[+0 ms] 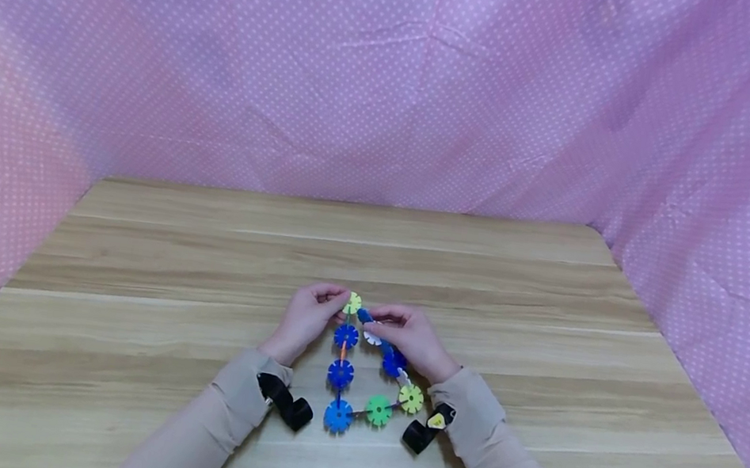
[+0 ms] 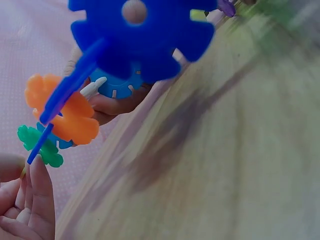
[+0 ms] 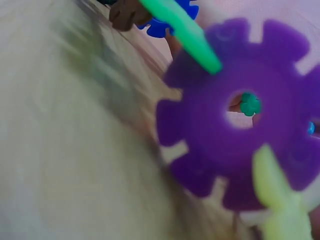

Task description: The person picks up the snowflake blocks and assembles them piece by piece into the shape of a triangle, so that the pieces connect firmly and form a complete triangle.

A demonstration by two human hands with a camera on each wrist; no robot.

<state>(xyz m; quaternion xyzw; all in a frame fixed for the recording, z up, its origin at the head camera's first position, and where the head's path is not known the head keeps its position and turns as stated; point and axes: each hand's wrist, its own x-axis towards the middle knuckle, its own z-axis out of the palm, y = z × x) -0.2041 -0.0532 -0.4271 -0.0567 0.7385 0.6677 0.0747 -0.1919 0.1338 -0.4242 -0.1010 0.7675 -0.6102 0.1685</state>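
Observation:
A loop of linked notched plastic building discs stands between my two hands. In the head view my left hand (image 1: 309,319) pinches the yellow disc (image 1: 354,303) at the far tip of the loop. My right hand (image 1: 416,340) pinches a blue disc (image 1: 363,316) beside it, and a white disc (image 1: 372,338) lies just under the thumb. Close to the left wrist camera hang a dark blue disc (image 2: 145,42) and an orange disc (image 2: 75,110), with the left fingers (image 2: 42,195) beyond. A purple disc (image 3: 210,120) fills much of the right wrist view, partly hiding the hands.
Nearer my body, the loop continues with a light blue disc (image 1: 338,416), a green disc (image 1: 379,410) and a yellow disc (image 1: 411,399). Everything is over a wooden table (image 1: 157,299). Pink dotted cloth (image 1: 392,108) encloses its back and sides.

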